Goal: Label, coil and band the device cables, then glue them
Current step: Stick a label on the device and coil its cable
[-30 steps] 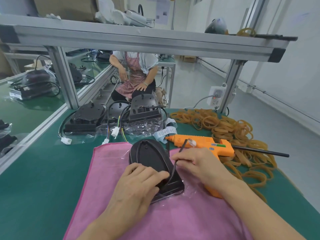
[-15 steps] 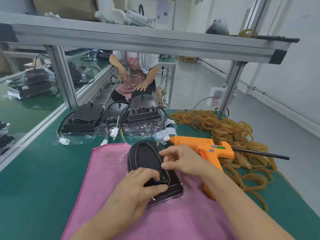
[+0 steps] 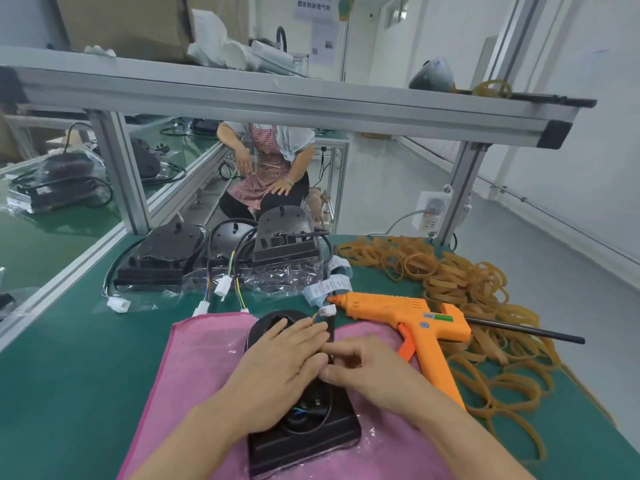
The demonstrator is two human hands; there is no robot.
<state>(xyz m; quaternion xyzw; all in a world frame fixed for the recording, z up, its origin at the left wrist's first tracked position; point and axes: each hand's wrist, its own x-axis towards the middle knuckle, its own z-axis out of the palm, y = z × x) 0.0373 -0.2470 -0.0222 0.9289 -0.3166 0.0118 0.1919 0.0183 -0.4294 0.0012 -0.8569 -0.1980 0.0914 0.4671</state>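
The device (image 3: 301, 434) lies on the pink cloth (image 3: 194, 368), left hand (image 3: 277, 372) pressing flat on it, fingers straight, while the right hand (image 3: 363, 372) pinches its cable (image 3: 330, 332) beside the connector (image 3: 327, 310). If that pinch slackens, I'd expect the cable to spring loose. Clear bags (image 3: 277, 275) behind hold more devices.

An assembly workshop is shown. A green-matted counter (image 3: 62, 358) framed in aluminium profile (image 3: 277, 98) is seen, with bagged black devices (image 3: 162, 254) beyond the hands, a heap of rubber bands (image 3: 467, 282) and an orange glue gun (image 3: 408, 317) to their right, and an aproned worker (image 3: 270, 168) seated beyond.
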